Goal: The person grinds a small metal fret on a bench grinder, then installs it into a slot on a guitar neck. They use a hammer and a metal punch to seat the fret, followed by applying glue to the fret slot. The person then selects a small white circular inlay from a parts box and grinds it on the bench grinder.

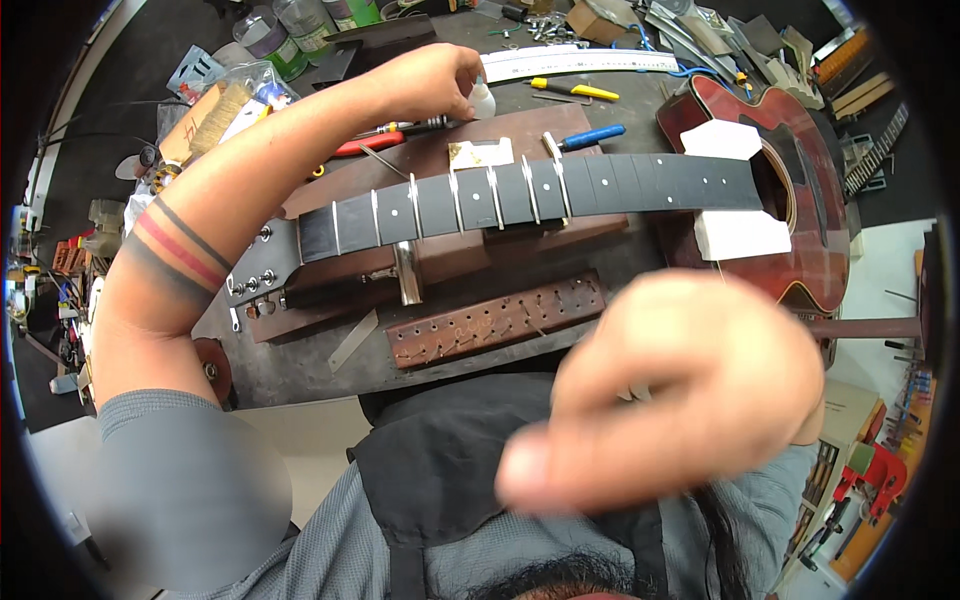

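An acoustic guitar with a dark red body [830,200] lies across the bench. Shiny frets cross the headstock half of its black fretboard [620,185]; the part nearer the body shows none. Beyond the neck, my left hand [455,85] is closed on a small translucent white bottle [483,101]. My right hand [700,395] hangs close to the camera at the lower right, blurred, with its fingers curled and thumb stretched left. Whether it holds anything is not visible. White sheets [742,235] cover the body beside the fretboard. A brown block with holes [495,320] holding thin wire pieces lies nearer me.
Past the neck lie a blue-handled tool [593,136], red-handled pliers [370,145], a yellow cutter knife [575,89] and a white ruler [580,63]. A shiny metal cylinder [408,272] stands against the neck's near side. Jars [270,45] and bags crowd the far left.
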The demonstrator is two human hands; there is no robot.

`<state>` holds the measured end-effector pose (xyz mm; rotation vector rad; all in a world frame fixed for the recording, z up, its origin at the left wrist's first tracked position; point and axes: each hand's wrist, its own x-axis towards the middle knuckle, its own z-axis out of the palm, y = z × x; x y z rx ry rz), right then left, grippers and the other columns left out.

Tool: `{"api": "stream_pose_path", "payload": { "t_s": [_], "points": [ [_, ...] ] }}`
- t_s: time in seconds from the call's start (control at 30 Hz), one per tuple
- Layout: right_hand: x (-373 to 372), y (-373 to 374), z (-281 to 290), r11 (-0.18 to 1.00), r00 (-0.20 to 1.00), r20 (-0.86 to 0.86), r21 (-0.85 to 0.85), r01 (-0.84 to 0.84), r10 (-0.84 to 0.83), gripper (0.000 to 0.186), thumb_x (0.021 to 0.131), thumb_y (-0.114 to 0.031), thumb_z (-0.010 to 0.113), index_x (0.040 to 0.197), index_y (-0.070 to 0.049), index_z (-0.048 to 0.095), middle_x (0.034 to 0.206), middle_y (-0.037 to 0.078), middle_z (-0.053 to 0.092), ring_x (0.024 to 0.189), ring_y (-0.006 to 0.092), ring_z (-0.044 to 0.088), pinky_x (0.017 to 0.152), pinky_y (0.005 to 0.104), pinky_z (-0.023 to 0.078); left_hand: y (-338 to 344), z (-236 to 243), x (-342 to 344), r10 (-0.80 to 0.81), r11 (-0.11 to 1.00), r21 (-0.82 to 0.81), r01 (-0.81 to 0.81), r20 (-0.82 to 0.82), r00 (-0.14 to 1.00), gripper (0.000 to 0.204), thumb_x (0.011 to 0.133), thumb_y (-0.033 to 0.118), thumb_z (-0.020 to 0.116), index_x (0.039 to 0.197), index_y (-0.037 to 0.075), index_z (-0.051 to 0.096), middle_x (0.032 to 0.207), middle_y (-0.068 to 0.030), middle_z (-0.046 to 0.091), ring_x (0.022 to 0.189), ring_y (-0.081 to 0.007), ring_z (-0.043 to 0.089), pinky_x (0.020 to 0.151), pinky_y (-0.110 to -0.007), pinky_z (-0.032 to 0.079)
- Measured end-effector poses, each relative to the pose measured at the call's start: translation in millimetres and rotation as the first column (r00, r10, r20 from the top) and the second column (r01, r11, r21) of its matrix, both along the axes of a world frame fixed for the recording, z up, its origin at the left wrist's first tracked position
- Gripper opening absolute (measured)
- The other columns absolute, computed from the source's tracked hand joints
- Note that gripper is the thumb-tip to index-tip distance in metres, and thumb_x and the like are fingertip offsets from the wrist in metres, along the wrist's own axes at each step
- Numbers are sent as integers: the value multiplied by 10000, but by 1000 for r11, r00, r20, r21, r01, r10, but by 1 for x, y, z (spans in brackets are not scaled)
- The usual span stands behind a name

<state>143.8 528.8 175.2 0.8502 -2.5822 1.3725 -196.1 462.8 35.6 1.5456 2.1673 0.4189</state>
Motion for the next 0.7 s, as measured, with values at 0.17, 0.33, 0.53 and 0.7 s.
{"api": "stream_pose_path", "payload": {
  "t_s": [0.17,0.33,0.53,0.7],
  "points": [
    [19,-47,-5,898,985,-170,-438,-40,-39,434,882,-32,798,1293,-166,832,917,57,636,616,102,531,512,242,414,-8,30,4,26,986,162,-41,94,995,491,934,167,790,1375,-16,673,1246,-180,757,1148,-250,727,1021,-377,578],
    [22,-29,-23,728,917,-114,-574,-374,381,179,974,-27,746,1122,-57,842,954,101,733,707,225,637,681,342,534,-87,115,52,279,901,272,-337,231,932,418,976,161,780,1306,-64,657,1137,-150,735,1037,-224,719,934,-354,606],
    [39,-24,-62,549,951,-131,-791,-270,279,153,1008,-149,764,930,-18,778,895,117,712,708,234,655,629,372,505,-167,136,109,260,803,453,-387,318,912,332,1020,168,728,1271,-35,649,1137,-123,697,997,-180,682,899,-326,569],
    [41,-18,-116,722,992,-38,-689,62,-121,351,1053,-219,724,770,-61,588,796,81,647,674,198,596,607,337,450,-247,93,173,-19,689,635,-349,498,867,161,1013,152,741,1087,22,682,1022,-105,676,861,-188,662,750,-326,558]
  ]
}}
